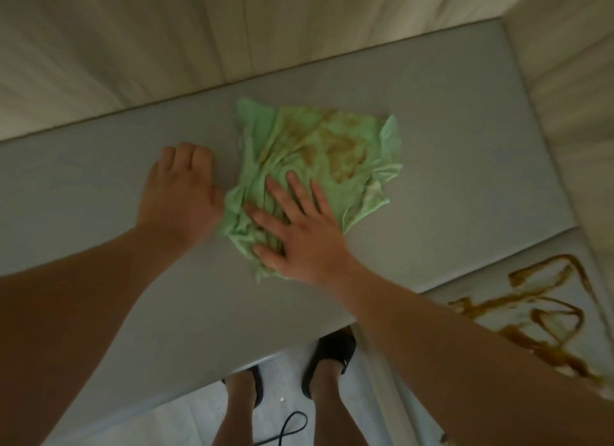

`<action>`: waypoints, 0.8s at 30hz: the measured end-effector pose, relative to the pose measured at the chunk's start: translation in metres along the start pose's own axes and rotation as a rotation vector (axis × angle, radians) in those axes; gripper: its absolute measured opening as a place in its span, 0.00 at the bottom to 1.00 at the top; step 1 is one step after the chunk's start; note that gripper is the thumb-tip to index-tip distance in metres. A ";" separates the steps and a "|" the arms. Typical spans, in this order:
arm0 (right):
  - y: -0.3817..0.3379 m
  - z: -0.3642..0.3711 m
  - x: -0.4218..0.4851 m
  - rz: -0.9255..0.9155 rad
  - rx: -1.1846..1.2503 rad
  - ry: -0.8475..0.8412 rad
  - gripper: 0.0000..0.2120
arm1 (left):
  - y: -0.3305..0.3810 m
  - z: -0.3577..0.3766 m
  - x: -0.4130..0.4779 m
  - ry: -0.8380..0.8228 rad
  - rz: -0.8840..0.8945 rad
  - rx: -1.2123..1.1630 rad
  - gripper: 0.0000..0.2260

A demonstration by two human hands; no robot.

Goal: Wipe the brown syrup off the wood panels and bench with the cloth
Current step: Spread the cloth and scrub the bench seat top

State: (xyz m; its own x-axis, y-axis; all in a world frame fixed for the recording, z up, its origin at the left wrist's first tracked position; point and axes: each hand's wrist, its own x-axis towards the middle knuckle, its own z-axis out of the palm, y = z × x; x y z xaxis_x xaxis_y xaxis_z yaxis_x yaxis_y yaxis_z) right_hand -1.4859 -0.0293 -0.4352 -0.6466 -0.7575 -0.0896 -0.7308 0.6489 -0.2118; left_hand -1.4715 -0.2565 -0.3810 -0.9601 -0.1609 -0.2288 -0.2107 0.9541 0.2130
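Pressing the green cloth point(319, 153) flat on the grey bench point(465, 146) is the right hand point(299, 233). Its fingers are spread out straight on the near part of the cloth, so it pushes down and does not grab. The left hand point(181, 186) rests on the bench just beside the left edge of the cloth. Its fingers bend down a little, and it holds nothing that I can see.

This looks like the wiping step. The far part of the cloth has brown marks on it. The grey bench around the cloth looks clean.

The brown syrup point(545, 309) lies in messy lines on the near right, on a paler part next to the grey seat. The right arm hides some of it. I think the next move is to slide the cloth over to that mess. A clean part of the cloth would work best, or the brown may smear.

Pale wood panels point(133, 46) stand on the far side and on the right. Near the bottom are two feet in black sandals point(332, 356) on a light floor, with a thin black cord point(292, 425) beside them.
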 end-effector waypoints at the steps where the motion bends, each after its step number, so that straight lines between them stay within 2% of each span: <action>1: 0.014 -0.001 -0.016 -0.049 -0.015 -0.016 0.31 | 0.005 0.002 0.000 -0.014 0.025 0.025 0.20; 3: 0.049 -0.006 -0.039 -0.020 -0.064 -0.094 0.32 | 0.017 0.005 0.003 -0.023 0.070 0.041 0.20; 4: 0.073 -0.011 -0.052 0.082 -0.079 -0.131 0.33 | 0.029 0.008 0.007 -0.017 0.090 0.034 0.20; 9: 0.169 -0.039 -0.091 0.821 -0.046 -0.186 0.38 | 0.077 0.023 0.012 0.005 0.215 0.025 0.20; 11: 0.174 -0.040 -0.097 0.994 0.024 -0.140 0.38 | 0.091 0.030 0.007 0.002 0.295 0.030 0.20; 14: 0.148 -0.030 -0.092 1.128 0.070 -0.067 0.39 | 0.102 0.037 -0.002 -0.037 0.369 0.055 0.22; 17: 0.101 -0.020 -0.085 1.111 0.075 -0.055 0.42 | 0.102 0.035 -0.008 -0.071 0.368 0.059 0.20; 21: 0.028 -0.007 -0.072 0.909 0.152 -0.041 0.38 | 0.090 0.024 -0.016 -0.103 0.291 0.040 0.17; 24: -0.016 -0.006 -0.067 0.678 0.283 -0.016 0.31 | 0.073 0.007 -0.028 -0.146 0.258 0.003 0.16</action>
State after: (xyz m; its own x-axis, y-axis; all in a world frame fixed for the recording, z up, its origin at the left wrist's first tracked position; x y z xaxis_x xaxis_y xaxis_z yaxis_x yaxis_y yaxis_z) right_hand -1.4325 0.0114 -0.4202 -0.9318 -0.1989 -0.3035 -0.0861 0.9337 -0.3475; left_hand -1.4589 -0.1806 -0.3658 -0.9452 0.1249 -0.3018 0.0376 0.9594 0.2795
